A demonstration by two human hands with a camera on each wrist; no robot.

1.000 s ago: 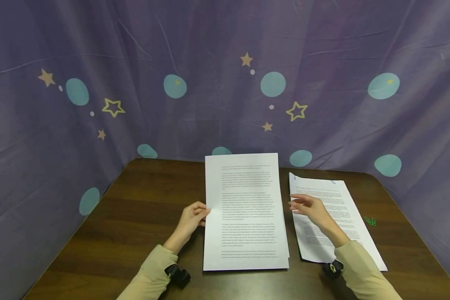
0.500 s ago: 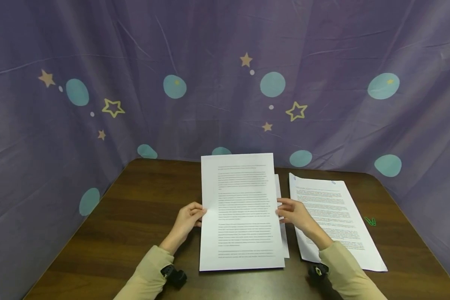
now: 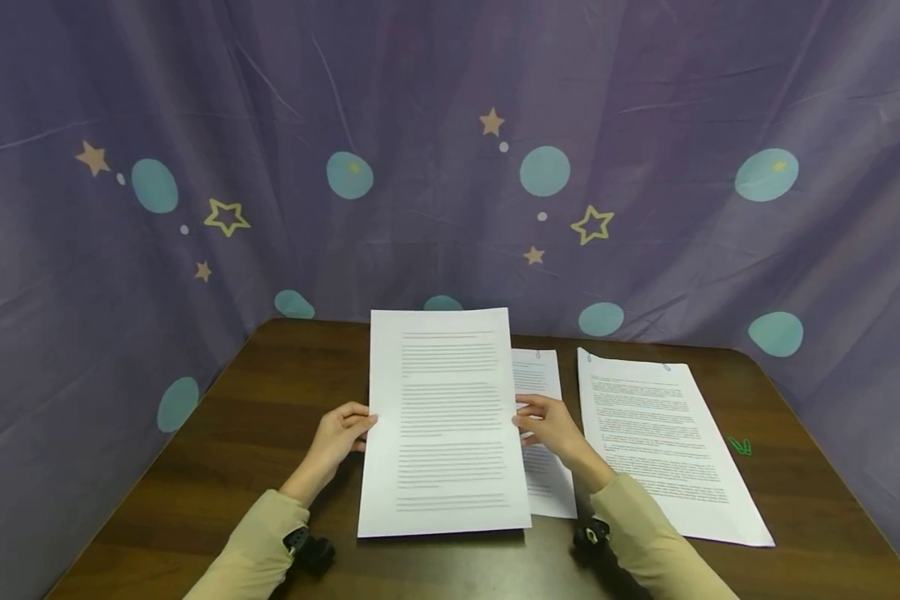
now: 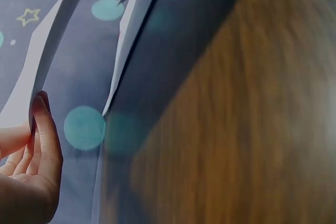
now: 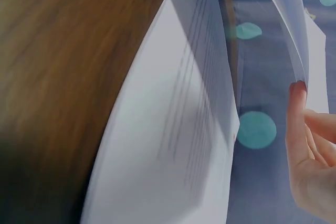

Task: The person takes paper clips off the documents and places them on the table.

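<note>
Facing the head camera, a white printed page (image 3: 453,421) is held up over the brown wood-grain table (image 3: 285,383), gripped at both side edges. The left hand (image 3: 333,437) pinches its left edge between thumb and fingers; the right hand (image 3: 553,427) pinches the opposite edge the same way. The page is an upright rectangle with broad blank margins and grey lines of text set in about five paragraph blocks, the topmost and lowest shorter; the words are too small to read. Both wrist views show it curving along its length, one face bright and the other in grey shade. Whether it is one sheet or several I cannot tell. In the head view it partly hides a clipped document (image 3: 537,379) lying beyond it. Just right of that lies a larger stack of printed paper (image 3: 656,425), with green paper clips (image 3: 740,446) beside it.
</note>
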